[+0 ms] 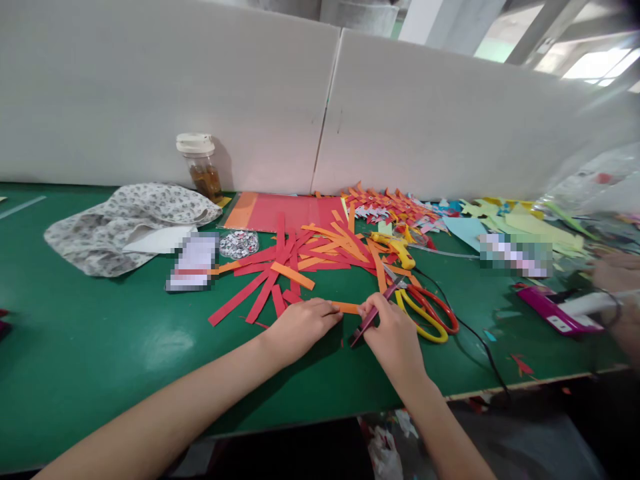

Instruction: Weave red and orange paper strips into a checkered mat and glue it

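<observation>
My left hand (306, 325) lies low over the green table, its fingertips closed on the left end of a short orange paper strip (346, 307). At the strip's right end, my right hand (395, 333) grips a slim maroon tool (373, 320), slanted up to the right; its exact kind is hard to make out. The right fingertips touch or nearly touch the strip. Just beyond both hands spreads a loose pile of red and orange paper strips (287, 257). Scissors with yellow handles (425, 320) and scissors with red handles (440, 307) lie beside my right hand.
A yellow glue gun (400, 250) trails a black cord (473, 333). Folded orange paper pieces (385, 203) are heaped by the partition (250, 100). Left stand a patterned cloth (130, 220) and a lidded drink jar (203, 167). At right, a person's blurred hand (625, 300) nears a magenta object (555, 310).
</observation>
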`<state>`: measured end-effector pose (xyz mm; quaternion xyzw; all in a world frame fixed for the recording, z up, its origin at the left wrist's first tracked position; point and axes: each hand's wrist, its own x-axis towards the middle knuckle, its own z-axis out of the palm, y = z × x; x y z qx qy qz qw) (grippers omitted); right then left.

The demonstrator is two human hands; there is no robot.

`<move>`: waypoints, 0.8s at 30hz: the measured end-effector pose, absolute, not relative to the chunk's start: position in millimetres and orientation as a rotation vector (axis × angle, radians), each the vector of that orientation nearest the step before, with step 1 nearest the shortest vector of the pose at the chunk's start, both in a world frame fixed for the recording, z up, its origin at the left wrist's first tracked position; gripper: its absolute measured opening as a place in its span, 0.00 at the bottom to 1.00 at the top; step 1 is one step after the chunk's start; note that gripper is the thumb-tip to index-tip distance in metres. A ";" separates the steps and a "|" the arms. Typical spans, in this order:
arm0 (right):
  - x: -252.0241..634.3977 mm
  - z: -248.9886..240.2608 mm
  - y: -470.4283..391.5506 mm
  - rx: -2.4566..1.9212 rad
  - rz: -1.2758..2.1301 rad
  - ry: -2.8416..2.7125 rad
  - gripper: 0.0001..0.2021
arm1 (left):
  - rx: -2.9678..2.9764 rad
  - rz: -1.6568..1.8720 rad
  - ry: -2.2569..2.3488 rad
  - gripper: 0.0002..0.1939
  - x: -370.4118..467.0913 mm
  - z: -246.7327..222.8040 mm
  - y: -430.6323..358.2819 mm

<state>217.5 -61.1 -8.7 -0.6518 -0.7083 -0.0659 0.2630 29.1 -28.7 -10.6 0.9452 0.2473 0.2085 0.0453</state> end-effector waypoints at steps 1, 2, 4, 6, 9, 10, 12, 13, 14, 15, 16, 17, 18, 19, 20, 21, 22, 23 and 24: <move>218.6 -8.9 -63.1 -1.768 -0.233 -1.935 0.06 | 2.917 0.617 0.764 0.17 29.2 -10.0 -30.2; 219.7 -9.2 -65.2 -1.772 -0.292 -1.956 0.06 | 2.939 0.607 0.771 0.17 29.3 -9.8 -31.5; 221.8 -9.3 -70.0 -1.778 -0.402 -1.991 0.08 | 2.948 0.606 0.789 0.18 29.0 -10.0 -33.4; 223.6 -9.1 -74.4 -1.777 -0.476 -2.014 0.10 | 2.931 0.611 0.804 0.18 28.3 -10.4 -34.4; 225.9 -7.7 -79.3 -1.760 -0.507 -2.047 0.08 | 2.934 0.609 0.811 0.17 27.3 -10.1 -35.5; 226.6 -7.0 -80.2 -1.753 -0.503 -2.063 0.08 | 2.953 0.604 0.808 0.17 27.1 -9.7 -36.1; 227.6 -5.3 -80.8 -1.735 -0.497 -2.092 0.07 | 3.012 0.573 0.805 0.17 27.4 -8.4 -37.8; 227.9 -4.3 -80.5 -1.725 -0.500 -2.104 0.07 | 3.047 0.547 0.808 0.18 27.9 -7.7 -38.8; 228.1 -3.0 -79.7 -1.714 -0.507 -2.111 0.08 | 3.081 0.520 0.816 0.18 28.5 -6.9 -39.7; 228.2 -1.6 -78.3 -1.703 -0.515 -2.117 0.08 | 3.112 0.497 0.824 0.18 29.2 -6.3 -40.4; 228.3 -0.1 -76.5 -1.694 -0.520 -2.119 0.09 | 3.143 0.480 0.829 0.18 30.0 -5.8 -41.1; 228.2 1.6 -74.3 -1.687 -0.520 -2.119 0.11 | 3.171 0.471 0.833 0.18 30.7 -5.6 -41.7; 228.2 3.4 -71.7 -1.680 -0.514 -2.119 0.12 | 3.198 0.470 0.834 0.18 31.3 -5.8 -42.3; 228.1 5.4 -68.9 -1.674 -0.502 -2.122 0.13 | 3.226 0.469 0.838 0.19 31.8 -6.3 -43.1; 228.2 7.3 -66.0 -1.667 -0.486 -2.130 0.14 | 3.251 0.464 0.847 0.19 32.3 -7.0 -44.1; 228.3 9.3 -63.3 -1.658 -0.462 -2.149 0.14 | 3.276 0.459 0.865 0.19 32.7 -7.9 -45.4; 228.5 11.2 -60.9 -1.649 -0.435 -2.175 0.14 | 3.300 0.446 0.890 0.20 33.1 -9.0 -47.0; 228.8 13.0 -58.8 -1.641 -0.412 -2.201 0.15 | 3.323 0.451 0.934 0.20 33.5 -10.0 -48.8; 229.2 14.8 -57.0 -1.635 -0.384 -2.230 0.15 | 3.343 0.449 0.983 0.20 34.1 -11.1 -50.8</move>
